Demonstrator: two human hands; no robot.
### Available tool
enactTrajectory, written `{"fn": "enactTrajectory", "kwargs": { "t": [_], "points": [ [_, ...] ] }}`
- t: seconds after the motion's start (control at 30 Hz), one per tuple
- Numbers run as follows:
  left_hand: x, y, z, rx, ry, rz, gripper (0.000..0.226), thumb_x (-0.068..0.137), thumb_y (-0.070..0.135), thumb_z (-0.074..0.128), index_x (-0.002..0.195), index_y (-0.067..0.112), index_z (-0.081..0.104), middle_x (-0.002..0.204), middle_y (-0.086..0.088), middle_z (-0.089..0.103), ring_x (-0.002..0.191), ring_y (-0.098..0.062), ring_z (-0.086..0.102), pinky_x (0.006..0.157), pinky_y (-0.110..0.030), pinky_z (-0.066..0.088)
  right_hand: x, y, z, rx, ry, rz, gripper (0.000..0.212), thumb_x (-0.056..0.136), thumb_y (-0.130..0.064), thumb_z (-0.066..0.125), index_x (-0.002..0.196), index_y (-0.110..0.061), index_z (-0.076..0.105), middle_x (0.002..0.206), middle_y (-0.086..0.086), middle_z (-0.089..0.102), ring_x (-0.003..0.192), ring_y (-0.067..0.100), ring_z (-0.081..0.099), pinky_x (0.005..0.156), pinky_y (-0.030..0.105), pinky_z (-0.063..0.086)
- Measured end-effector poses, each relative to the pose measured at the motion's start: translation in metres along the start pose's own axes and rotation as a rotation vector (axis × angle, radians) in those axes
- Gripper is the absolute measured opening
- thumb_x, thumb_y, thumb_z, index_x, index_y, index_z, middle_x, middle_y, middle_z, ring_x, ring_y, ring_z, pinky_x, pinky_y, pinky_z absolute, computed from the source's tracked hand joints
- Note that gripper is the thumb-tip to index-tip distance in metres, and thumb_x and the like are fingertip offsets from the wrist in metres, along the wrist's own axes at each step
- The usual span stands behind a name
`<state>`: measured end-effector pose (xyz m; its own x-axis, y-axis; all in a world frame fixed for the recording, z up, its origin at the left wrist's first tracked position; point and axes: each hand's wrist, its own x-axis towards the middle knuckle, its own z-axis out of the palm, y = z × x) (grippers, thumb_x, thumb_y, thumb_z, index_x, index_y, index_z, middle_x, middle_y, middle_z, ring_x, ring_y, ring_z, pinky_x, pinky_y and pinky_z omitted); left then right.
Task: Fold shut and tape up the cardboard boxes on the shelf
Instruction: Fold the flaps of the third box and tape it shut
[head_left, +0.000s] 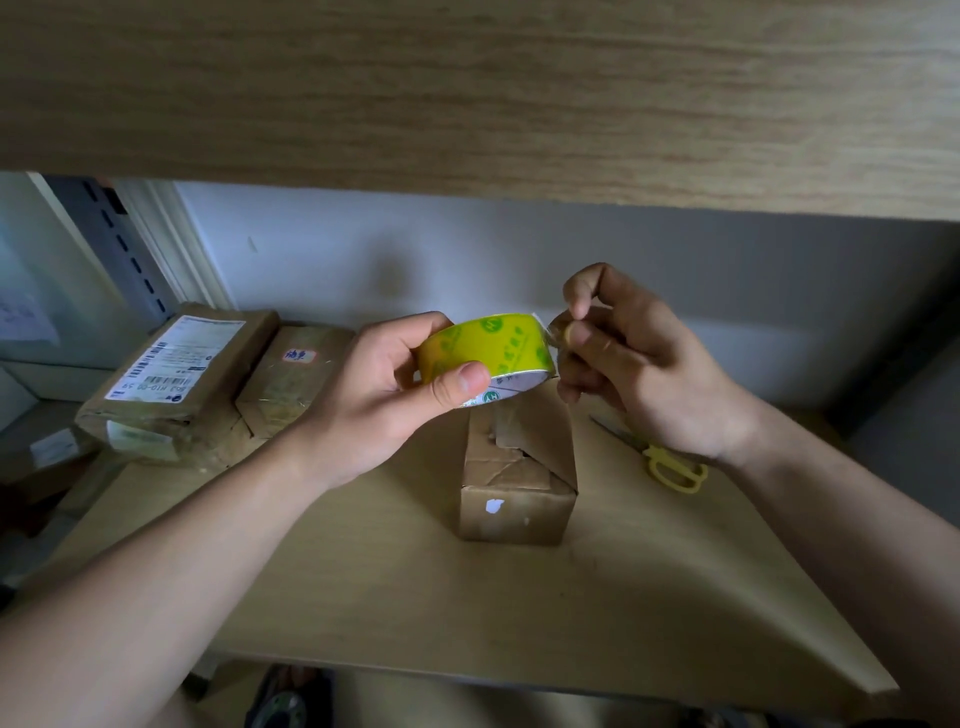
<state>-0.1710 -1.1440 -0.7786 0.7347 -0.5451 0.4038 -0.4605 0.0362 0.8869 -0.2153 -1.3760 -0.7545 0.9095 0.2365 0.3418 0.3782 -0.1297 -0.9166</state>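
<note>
A small brown cardboard box (518, 483) stands near the middle of a pale wooden shelf (395, 587), its top flaps folded over but untaped. Held in the air just above it is a roll of yellow-green tape (485, 347). The left hand (384, 395) grips the roll, thumb on its lower rim and fingers curled over the top. The right hand (623, 358) pinches the loose tape end at the roll's right edge between thumb and fingertips. Yellow-handled scissors (665, 462) lie on the shelf to the right of the box, partly under the right wrist. Two larger taped parcels (208, 384) are stacked at the back left.
</note>
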Motion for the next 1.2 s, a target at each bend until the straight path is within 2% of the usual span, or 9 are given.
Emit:
{"fn": "enactTrajectory", "kwargs": {
  "t": [0.2,0.33,0.43,0.6,0.77,0.97,1.03,1.1,1.2],
  "points": [
    [-0.001,-0.003,0.002,-0.156,0.034,-0.075,0.021,0.082,0.036,0.073,0.084,0.017,0.064,0.076,-0.003,0.049,0.075,-0.017,0.047,0.069,-0.031,0.036,-0.005,0.001,0.001,-0.321,-0.042,-0.04,0.027,0.102,0.004,0.04,0.097,-0.016,0.058,0.074,0.01,0.052,0.065,0.024,0.052,0.062,0.048,0.049],
    [0.002,-0.002,0.007,-0.253,0.067,-0.098,0.016,0.086,0.039,0.067,0.088,0.024,0.065,0.074,-0.002,0.055,0.077,-0.022,0.049,0.078,-0.04,0.037,-0.005,-0.007,-0.002,-0.255,0.048,-0.043,0.025,0.095,-0.005,0.044,0.09,-0.012,0.067,0.074,0.007,0.063,0.069,0.026,0.064,0.069,0.043,0.053],
    [0.004,-0.003,0.014,-0.271,0.068,-0.143,0.036,0.09,0.045,0.061,0.085,0.01,0.051,0.076,-0.006,0.054,0.077,-0.023,0.049,0.073,-0.036,0.04,-0.007,-0.011,-0.007,-0.201,0.061,-0.046,0.028,0.09,0.0,0.043,0.086,-0.008,0.069,0.075,0.007,0.067,0.069,0.024,0.066,0.07,0.042,0.054],
    [0.011,-0.003,0.017,-0.322,0.115,-0.267,0.056,0.084,0.059,0.059,0.096,0.004,0.057,0.081,-0.008,0.059,0.076,-0.022,0.056,0.075,-0.037,0.044,-0.007,-0.01,-0.015,-0.244,0.045,-0.065,0.038,0.082,0.007,0.04,0.095,-0.003,0.074,0.085,0.014,0.073,0.078,0.032,0.072,0.079,0.055,0.06],
    [0.011,-0.011,0.018,-0.313,0.142,-0.425,0.097,0.081,0.075,0.063,0.134,-0.005,0.051,0.131,-0.034,0.058,0.121,-0.049,0.06,0.104,-0.063,0.049,-0.007,-0.005,-0.014,-0.504,0.041,-0.201,0.013,0.089,-0.008,0.075,0.096,-0.019,0.076,0.093,-0.002,0.073,0.084,0.022,0.072,0.079,0.046,0.059],
    [0.013,-0.017,0.031,-0.375,0.193,-0.449,0.06,0.091,0.055,0.052,0.133,0.012,0.059,0.131,-0.015,0.067,0.118,-0.034,0.065,0.09,-0.06,0.057,-0.007,-0.011,-0.021,-0.547,0.14,-0.247,0.004,0.096,-0.021,0.067,0.096,-0.022,0.071,0.102,-0.008,0.07,0.102,0.018,0.068,0.085,0.048,0.056],
    [0.009,-0.019,0.034,-0.102,0.249,-0.342,0.043,0.093,0.047,0.052,0.12,0.016,0.067,0.114,-0.006,0.07,0.108,-0.021,0.065,0.096,-0.056,0.055,-0.007,-0.014,-0.026,-0.568,0.163,-0.21,0.005,0.096,-0.023,0.065,0.093,-0.024,0.07,0.095,-0.011,0.072,0.095,0.015,0.069,0.085,0.044,0.056],
    [0.002,-0.023,0.037,0.455,0.283,-0.183,0.036,0.092,0.041,0.051,0.116,0.019,0.067,0.112,0.003,0.065,0.11,-0.015,0.061,0.101,-0.048,0.05,-0.008,-0.016,-0.03,-0.594,0.172,-0.194,0.008,0.095,-0.022,0.064,0.091,-0.026,0.068,0.091,-0.011,0.072,0.091,0.013,0.068,0.081,0.035,0.056],
    [-0.011,-0.021,0.059,0.792,0.146,-0.214,0.061,0.081,0.061,0.047,0.128,0.022,0.058,0.119,0.001,0.048,0.12,-0.024,0.052,0.104,-0.042,0.045,-0.011,-0.018,-0.035,-0.621,0.189,-0.192,0.008,0.094,-0.018,0.063,0.091,-0.023,0.069,0.091,-0.01,0.072,0.087,0.011,0.067,0.076,0.026,0.054]
  ]
}}
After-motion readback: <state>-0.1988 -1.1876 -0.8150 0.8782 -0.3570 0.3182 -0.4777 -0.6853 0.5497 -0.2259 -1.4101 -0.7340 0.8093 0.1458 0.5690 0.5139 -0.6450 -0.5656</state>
